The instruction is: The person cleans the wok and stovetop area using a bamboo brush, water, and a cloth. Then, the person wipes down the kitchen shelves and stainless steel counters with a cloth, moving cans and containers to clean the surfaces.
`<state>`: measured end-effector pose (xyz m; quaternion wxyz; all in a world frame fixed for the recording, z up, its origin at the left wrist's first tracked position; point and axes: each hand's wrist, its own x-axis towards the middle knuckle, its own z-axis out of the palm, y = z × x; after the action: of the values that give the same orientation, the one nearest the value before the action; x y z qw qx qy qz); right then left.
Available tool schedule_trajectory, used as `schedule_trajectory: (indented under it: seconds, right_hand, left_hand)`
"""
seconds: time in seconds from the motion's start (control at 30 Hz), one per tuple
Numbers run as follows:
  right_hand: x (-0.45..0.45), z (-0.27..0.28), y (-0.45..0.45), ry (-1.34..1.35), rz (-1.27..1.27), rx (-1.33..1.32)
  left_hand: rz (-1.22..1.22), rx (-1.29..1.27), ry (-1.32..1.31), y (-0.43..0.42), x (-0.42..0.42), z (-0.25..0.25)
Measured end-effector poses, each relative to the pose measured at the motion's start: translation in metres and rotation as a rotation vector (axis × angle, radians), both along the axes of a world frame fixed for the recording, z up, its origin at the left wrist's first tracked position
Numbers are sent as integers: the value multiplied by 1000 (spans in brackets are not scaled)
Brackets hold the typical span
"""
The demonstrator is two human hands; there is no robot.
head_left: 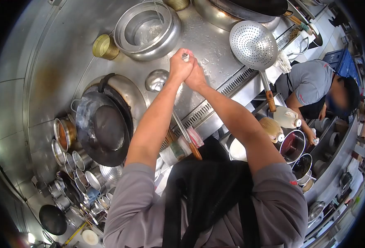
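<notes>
The person's left hand (pixel 179 67) and right hand (pixel 196 77) are pressed together above the middle of the steel surface (pixel 197 43), fingers curled tight around a small pale item (pixel 185 57). Only a bit of it shows at the top of the grip, too little to name. Both forearms reach in across the near edge, where a slotted grate (pixel 237 81) runs along the surface.

Just beside the left hand, a ladle (pixel 156 80) lies with its bowl on the surface; its handle slants across the grate, and the wooden end juts past the near edge. Toward the left end sits a dark wok (pixel 108 128), tilted against a rounded steel rim. Toward the far edge stands a wide metal pot (pixel 170 41) with another vessel nested in it, and near its left side is a gold-coloured tin (pixel 105 46).

On the right, a perforated skimmer (pixel 253 44) rests near a large steel base, its wooden handle reaching out beyond the near edge. Past that edge stand plastic jugs (pixel 287 118) and a pot of dark red liquid (pixel 292 146); a co-worker in a grey shirt (pixel 312 80) bends close by.
</notes>
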<state>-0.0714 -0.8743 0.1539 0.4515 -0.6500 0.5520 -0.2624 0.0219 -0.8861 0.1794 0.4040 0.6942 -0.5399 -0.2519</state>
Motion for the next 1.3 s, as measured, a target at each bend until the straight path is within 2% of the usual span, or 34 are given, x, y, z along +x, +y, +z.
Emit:
schedule_trajectory:
  seconds: [0.07, 0.2, 0.3, 0.37, 0.47, 0.57, 0.6, 0.7, 0.73, 0.83, 0.87, 0.97, 1.0, 1.1, 1.17, 1.2, 1.23, 1.3]
  right_hand:
    - [1, -15, 0, 71, 17, -37]
    - [-6, -8, 6, 109, 79, 116]
    - [-4, -16, 6, 194, 124, 50]
    - [-10, -18, -2, -60, 144, 249]
    - [-28, -5, 2, -47, 171, -151]
    - [-43, 68, 23, -451, 190, 133]
    - [-41, 62, 24, -494, 214, 104]
    - [-31, 81, 34, -656, 152, 295]
    - [-28, 82, 37, -534, 189, 143]
    - [-21, 72, 51, -164, 285, -304]
    - [-17, 73, 60, -108, 254, -307]
    - [-5, 83, 80, 44, 187, -675]
    - [0, 83, 85, 30, 197, -674]
    - [9, 77, 95, -39, 241, -681]
    - [17, 76, 101, -128, 280, -700]
    - [19, 77, 103, -125, 300, -624]
    - [20, 83, 106, -236, 315, -461]
    - [19, 95, 111, -428, 338, -122]
  left_hand:
    - [31, 69, -25, -1, -3, -7]
    - [58, 180, -47, -1, -8, -22]
    - [12, 224, -56, 2, 1, -23]
    - [1, 216, -16, 8, 7, -5]
    - [41, 306, 325, 22, 25, 34]
    - [15, 122, 353, 34, 41, 39]
    - [18, 81, 518, 47, 37, 52]
    - [-69, 45, 1006, 80, 30, 55]
    - [-34, 97, 1089, 89, 31, 51]
    - [89, -187, 1141, 109, 20, 37]
    - [113, -192, 1064, 114, 23, 25]
    - [354, -194, 799, 125, 20, 16]
    - [537, -160, 603, 117, 23, -16]
    - [345, -153, 643, 151, 22, 50]
    - [364, -242, 739, 157, 28, 39]
    - [410, -248, 744, 161, 31, 35]
    - [430, -290, 704, 165, 36, 27]
    - [490, -278, 867, 180, 52, 9]
